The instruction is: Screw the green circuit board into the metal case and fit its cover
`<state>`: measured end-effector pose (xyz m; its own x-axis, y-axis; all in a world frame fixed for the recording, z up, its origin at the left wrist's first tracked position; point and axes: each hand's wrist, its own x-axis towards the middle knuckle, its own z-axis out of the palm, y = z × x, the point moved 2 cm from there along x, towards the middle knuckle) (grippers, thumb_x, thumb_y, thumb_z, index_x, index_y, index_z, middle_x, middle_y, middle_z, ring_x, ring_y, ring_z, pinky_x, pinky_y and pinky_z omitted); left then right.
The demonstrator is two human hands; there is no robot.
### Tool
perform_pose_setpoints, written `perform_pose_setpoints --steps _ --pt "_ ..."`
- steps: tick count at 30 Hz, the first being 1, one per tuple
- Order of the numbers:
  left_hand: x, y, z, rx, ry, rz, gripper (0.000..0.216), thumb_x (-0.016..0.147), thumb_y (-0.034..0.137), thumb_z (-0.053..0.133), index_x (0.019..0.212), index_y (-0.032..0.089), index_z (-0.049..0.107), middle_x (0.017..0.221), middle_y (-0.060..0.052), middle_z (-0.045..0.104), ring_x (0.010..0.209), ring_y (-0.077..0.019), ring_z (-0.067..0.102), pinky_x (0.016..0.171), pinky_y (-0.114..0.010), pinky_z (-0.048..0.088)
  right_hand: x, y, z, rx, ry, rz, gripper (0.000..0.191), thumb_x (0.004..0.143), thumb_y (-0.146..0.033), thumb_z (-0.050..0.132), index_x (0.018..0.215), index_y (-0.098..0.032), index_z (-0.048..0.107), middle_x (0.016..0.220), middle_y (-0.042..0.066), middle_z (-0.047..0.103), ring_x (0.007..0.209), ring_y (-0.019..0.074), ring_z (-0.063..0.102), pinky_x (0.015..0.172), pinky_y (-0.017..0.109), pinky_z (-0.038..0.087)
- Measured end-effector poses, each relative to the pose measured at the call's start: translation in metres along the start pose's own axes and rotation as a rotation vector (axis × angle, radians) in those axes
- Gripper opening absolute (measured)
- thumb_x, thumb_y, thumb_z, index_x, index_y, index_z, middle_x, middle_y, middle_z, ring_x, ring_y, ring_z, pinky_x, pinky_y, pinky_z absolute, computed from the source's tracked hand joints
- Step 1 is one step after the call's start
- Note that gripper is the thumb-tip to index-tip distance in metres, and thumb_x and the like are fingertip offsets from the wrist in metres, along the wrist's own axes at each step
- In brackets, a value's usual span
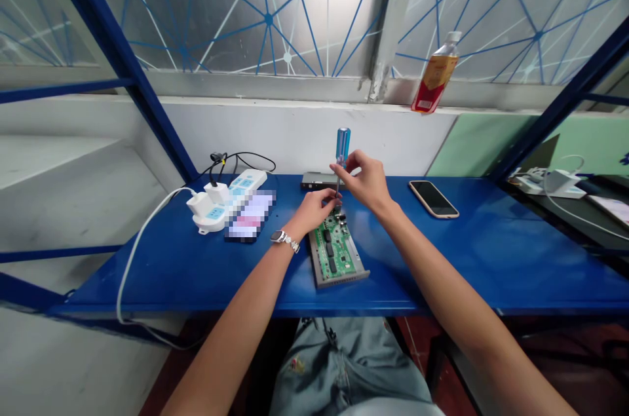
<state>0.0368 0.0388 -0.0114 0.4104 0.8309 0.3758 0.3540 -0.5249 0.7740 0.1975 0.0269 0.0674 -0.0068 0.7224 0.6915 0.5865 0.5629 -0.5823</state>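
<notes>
A green circuit board [339, 249] lies in a shallow grey metal case [339, 282] on the blue table. Upright over the far end of the board stands a screwdriver [343, 143] with a clear blue handle. My right hand [367, 181] is closed on it just below the handle, thumb and fingers pinched together. Low by the shaft, my left hand [314, 211] has its fingertips drawn together at the board's far end. What those left fingers pinch is too small to make out. The screwdriver's tip is hidden behind them.
A flat grey metal piece [314, 179] lies behind the board. To the left are a white power strip [230, 203] with plugs and cables, and a phone [251, 216]. Another phone [433, 198] rests at right. A drink bottle [436, 75] stands on the window ledge.
</notes>
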Motion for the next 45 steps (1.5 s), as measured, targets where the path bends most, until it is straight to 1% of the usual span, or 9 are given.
perform_pose_setpoints --steps 9,14,16,22,28,32,35,38,45 --pt "0.001 0.002 0.0 0.021 0.007 0.0 0.022 0.096 0.032 0.06 0.106 0.019 0.074 0.102 -0.007 0.081 0.096 -0.0229 0.075 0.085 -0.033 0.057 0.001 0.006 -0.002 0.242 -0.204 0.04 0.04 0.093 -0.057 0.061 0.098 -0.019 0.071 0.093 0.007 0.076 0.075 0.0184 0.067 0.058 0.027 0.051" --pt "0.0 0.001 0.0 0.014 0.003 0.001 0.02 0.097 0.029 0.058 0.105 0.019 0.074 0.102 -0.007 0.081 0.098 -0.0229 0.076 0.087 -0.033 0.057 0.0 0.002 -0.001 0.233 -0.004 0.075 0.037 0.077 -0.052 0.081 0.087 -0.02 0.065 0.079 0.003 0.071 0.076 0.0185 0.066 0.068 0.031 0.054" --pt "0.0 0.001 0.0 0.008 0.001 -0.002 0.021 0.097 0.029 0.057 0.105 0.019 0.074 0.102 -0.007 0.081 0.098 -0.0229 0.076 0.087 -0.033 0.057 0.0 0.001 0.0 0.239 -0.006 0.082 0.034 0.079 -0.05 0.079 0.078 -0.02 0.062 0.077 0.003 0.07 0.075 0.0183 0.066 0.069 0.031 0.053" --pt "0.0 0.002 -0.001 0.017 0.014 -0.012 0.02 0.095 0.031 0.059 0.103 0.019 0.074 0.101 -0.007 0.081 0.095 -0.0235 0.076 0.085 -0.033 0.057 0.0 0.005 0.001 0.354 -0.19 0.104 0.033 0.091 -0.05 0.065 0.098 -0.019 0.072 0.099 0.009 0.077 0.096 0.0237 0.071 0.068 0.031 0.056" --pt "0.0 0.002 -0.001 0.032 0.018 0.002 0.019 0.095 0.031 0.059 0.101 0.019 0.073 0.102 -0.007 0.081 0.096 -0.0236 0.075 0.086 -0.033 0.057 0.001 0.006 0.003 0.331 -0.171 0.119 0.041 0.088 -0.056 0.066 0.103 -0.018 0.071 0.104 0.01 0.076 0.093 0.0233 0.07 0.07 0.031 0.056" --pt "0.0 0.001 -0.001 0.047 0.03 0.006 0.02 0.096 0.035 0.06 0.098 0.019 0.071 0.1 -0.007 0.08 0.094 -0.0237 0.075 0.084 -0.033 0.056 0.0 0.01 0.007 0.431 -0.251 0.106 0.043 0.09 -0.055 0.063 0.117 -0.021 0.066 0.124 0.011 0.071 0.098 0.0223 0.069 0.07 0.031 0.057" --pt "0.001 -0.002 -0.001 0.039 0.049 0.011 0.019 0.095 0.035 0.061 0.094 0.018 0.07 0.095 -0.007 0.079 0.089 -0.0231 0.075 0.084 -0.033 0.057 -0.005 0.016 0.01 0.348 -0.199 0.111 0.038 0.08 -0.049 0.075 0.103 -0.02 0.066 0.102 0.007 0.074 0.083 0.0192 0.068 0.068 0.03 0.056" --pt "0.001 -0.004 -0.002 0.006 0.053 0.006 0.017 0.094 0.034 0.062 0.093 0.018 0.069 0.093 -0.007 0.079 0.088 -0.0223 0.074 0.083 -0.032 0.057 -0.012 0.02 0.013 0.293 -0.185 0.167 0.027 0.081 -0.045 0.073 0.08 -0.019 0.065 0.076 0.003 0.07 0.071 0.0174 0.064 0.067 0.031 0.055" --pt "0.001 -0.005 -0.003 0.038 0.075 0.001 0.02 0.092 0.037 0.065 0.089 0.018 0.069 0.087 -0.006 0.077 0.082 -0.0223 0.073 0.078 -0.032 0.057 -0.018 0.015 0.014 0.242 -0.125 0.173 0.024 0.078 -0.042 0.076 0.082 -0.02 0.067 0.074 0.002 0.072 0.065 0.0181 0.067 0.065 0.032 0.054"
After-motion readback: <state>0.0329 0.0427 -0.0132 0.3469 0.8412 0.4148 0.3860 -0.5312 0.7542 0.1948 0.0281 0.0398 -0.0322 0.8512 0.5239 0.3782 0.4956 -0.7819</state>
